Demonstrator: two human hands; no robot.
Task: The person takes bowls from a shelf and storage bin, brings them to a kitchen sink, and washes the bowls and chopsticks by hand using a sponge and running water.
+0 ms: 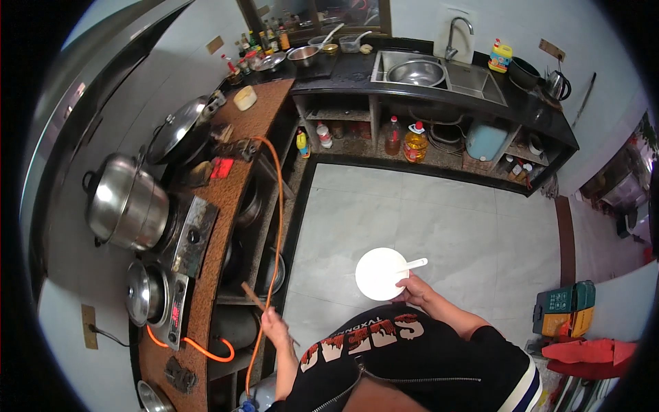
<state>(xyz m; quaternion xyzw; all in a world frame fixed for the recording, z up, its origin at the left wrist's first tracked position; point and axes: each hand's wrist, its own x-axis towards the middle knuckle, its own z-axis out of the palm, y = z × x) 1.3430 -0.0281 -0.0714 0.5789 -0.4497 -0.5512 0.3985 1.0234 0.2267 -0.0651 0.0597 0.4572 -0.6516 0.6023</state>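
My right hand [416, 291] grips the rim of a round white bowl [378, 275] in front of my body. Against the bowl's right side lies a white spoon [417, 263], its handle sticking out past the rim. The bowl's inside is overexposed, so its contents cannot be told. On the left, my left hand [276, 328] is closed around a thin wooden utensil [252, 295], whose upper end slants up to the left. An orange gas hose [280, 216] hangs right beside this hand.
A gas stove [193, 237] bears a large steel steamer pot [126, 201]. Nearer stand a lidded pot [141, 293] on an electric cooker [177, 311] and a lidded wok [177, 129] farther back. A sink [479, 82] with a steel basin [416, 72] lines the far counter. Bins [564, 309] stand right.
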